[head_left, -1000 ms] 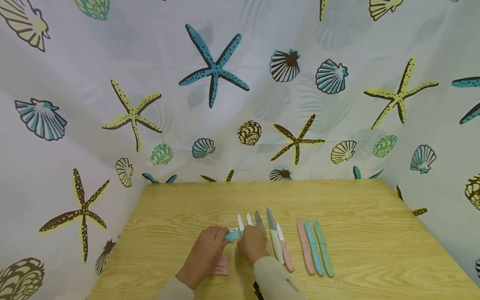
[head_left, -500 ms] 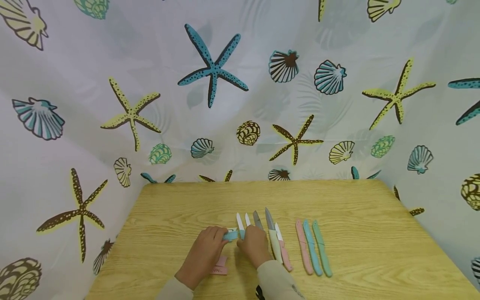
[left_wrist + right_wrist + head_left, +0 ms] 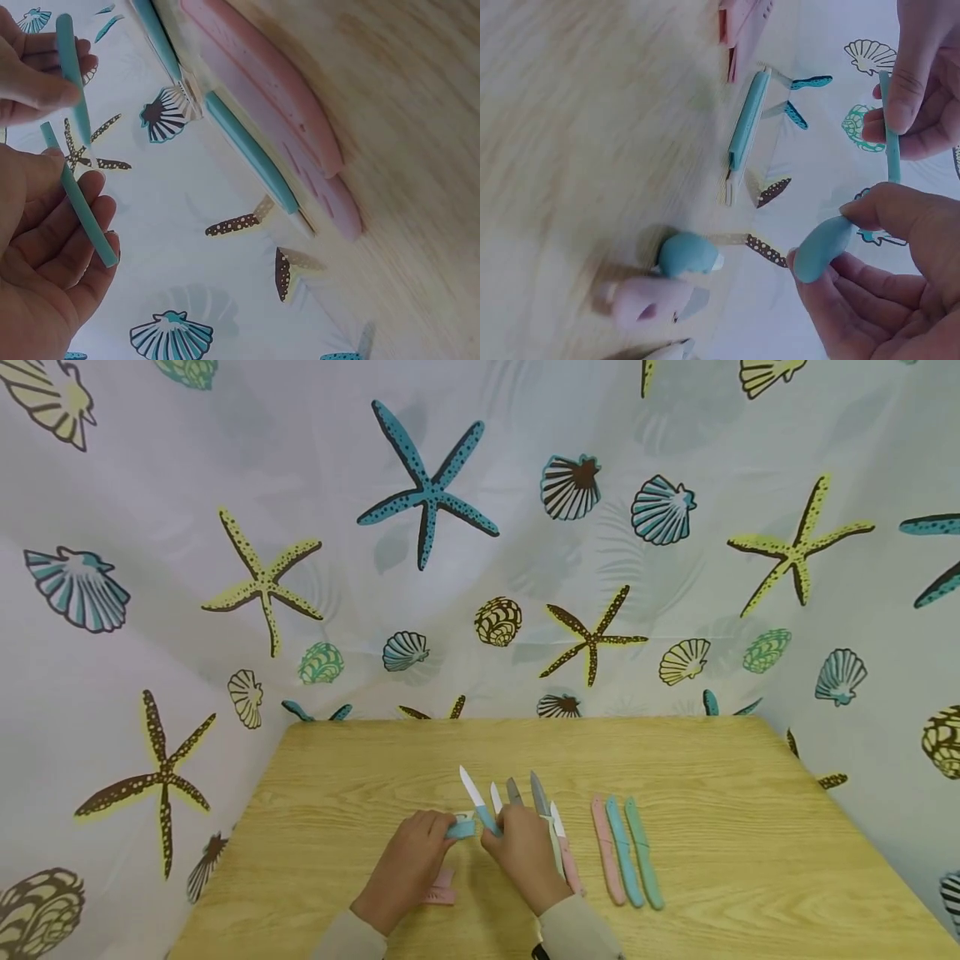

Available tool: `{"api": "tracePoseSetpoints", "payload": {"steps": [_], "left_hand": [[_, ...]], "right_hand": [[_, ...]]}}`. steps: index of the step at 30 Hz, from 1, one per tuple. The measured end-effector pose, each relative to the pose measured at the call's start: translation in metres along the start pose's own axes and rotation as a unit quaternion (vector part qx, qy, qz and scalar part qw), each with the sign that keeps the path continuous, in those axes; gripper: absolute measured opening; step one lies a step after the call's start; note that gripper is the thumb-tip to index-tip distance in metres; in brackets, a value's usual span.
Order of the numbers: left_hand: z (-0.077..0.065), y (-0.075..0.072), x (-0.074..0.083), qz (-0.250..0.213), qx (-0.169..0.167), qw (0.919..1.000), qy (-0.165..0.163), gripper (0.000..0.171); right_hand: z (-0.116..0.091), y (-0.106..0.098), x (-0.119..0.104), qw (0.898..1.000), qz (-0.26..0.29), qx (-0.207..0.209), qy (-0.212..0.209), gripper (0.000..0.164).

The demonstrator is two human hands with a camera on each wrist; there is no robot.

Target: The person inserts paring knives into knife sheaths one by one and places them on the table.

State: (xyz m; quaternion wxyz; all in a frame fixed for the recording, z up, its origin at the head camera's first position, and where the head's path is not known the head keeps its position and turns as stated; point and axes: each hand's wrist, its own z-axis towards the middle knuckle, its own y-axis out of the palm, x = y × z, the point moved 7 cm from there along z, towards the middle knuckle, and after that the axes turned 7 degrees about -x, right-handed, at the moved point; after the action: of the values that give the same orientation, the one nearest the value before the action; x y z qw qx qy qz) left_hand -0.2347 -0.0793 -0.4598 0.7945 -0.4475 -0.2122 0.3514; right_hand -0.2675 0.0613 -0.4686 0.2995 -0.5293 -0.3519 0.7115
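The fingers of the left hand [image 3: 408, 860] are curled, thumb pressed against a slim blue strip [image 3: 86, 210] that lies across them; the fingers of the right hand [image 3: 525, 852] pinch the handle of a blue-handled knife [image 3: 474, 790], held at a tilt, its white blade pointing away from the person and towards the left; just beside the hands, on the counter [image 3: 360, 777], lies a blue piece with a pale strip [image 3: 748, 124]; next to it, near the left wrist, are two pink pieces [image 3: 274, 82], one against the other; right of the held knife stretches a row partly covered by the right hand: another white blade [image 3: 496, 798], a short grey blade [image 3: 513, 791], a cream-handled knife [image 3: 539, 793] with a longer grey blade, and a pink-handled knife [image 3: 570, 867]; farther right, side by side, lie slim pink [image 3: 608, 852], blue [image 3: 625, 852] and green [image 3: 645, 852] handled pieces; behind the counter hangs a pale cloth [image 3: 495, 560] printed with starfish and shells.
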Motion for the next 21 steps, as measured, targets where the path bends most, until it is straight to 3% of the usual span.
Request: {"api": "tracePoseSetpoints", "payload": {"steps": [9,13,21], "left_hand": [[0.000,-0.002,-0.003,-0.018,-0.025,0.9995,-0.009,0.024],[0.002,-0.002,0.001,-0.021,-0.029,0.9994,0.003,0.023],[0.007,-0.002,0.012,-0.037,-0.025,0.9986,0.030,0.024]], "right_hand": [[-0.045,-0.021,0.021,1.000,-0.002,-0.005,-0.019,0.014],[-0.068,-0.030,0.031,1.000,-0.010,-0.007,-0.005,0.010],[-0.096,-0.039,0.038,0.999,-0.015,-0.006,-0.028,0.009]]}}
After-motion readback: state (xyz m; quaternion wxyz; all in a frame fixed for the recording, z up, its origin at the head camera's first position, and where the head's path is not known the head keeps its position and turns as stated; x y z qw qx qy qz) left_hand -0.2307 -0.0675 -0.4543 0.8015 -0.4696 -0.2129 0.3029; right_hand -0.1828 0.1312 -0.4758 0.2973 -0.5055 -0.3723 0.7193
